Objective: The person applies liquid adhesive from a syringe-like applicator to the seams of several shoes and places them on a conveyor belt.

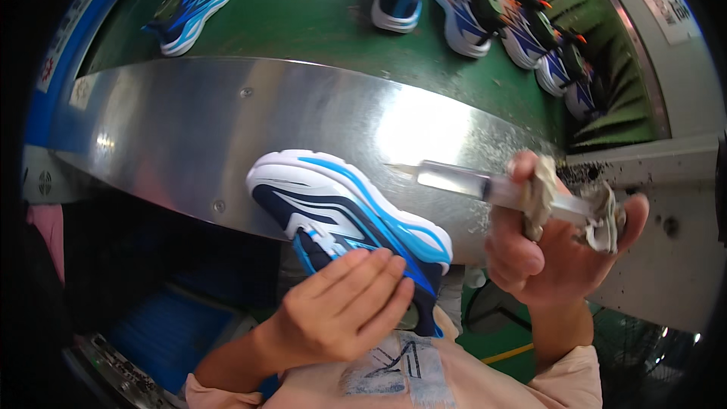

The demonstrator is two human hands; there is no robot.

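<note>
So, the running shoe: tilted on its side over the near edge of the metal ledge, toe to the upper left, heel toward the person; whether it touches the metal, I cannot tell.
Left hand: gripping the shoe, fingers laid together across its side near the lacing; the thumb is hidden.
Right hand: closed around a clear syringe, with the thumb near the plunger end; the nozzle is just beside the sole, apparently apart from it.
Shoe's weight and feel: probably light; the thick white and blue sole should be firm with a little give, the navy and white upper soft enough to dent.
Shoe hold: best around the midfoot or heel, leaving the sole's side wall uncovered; a hard squeeze at the collar would likely fold it.
Syringe's feel: light and stiff, its smooth barrel likely slippery; the crusted off-white wrapping should give better grip.
Green surface: beyond the ledge, it carries a matching blue shoe at left and several orange-trimmed shoes at right.
</note>
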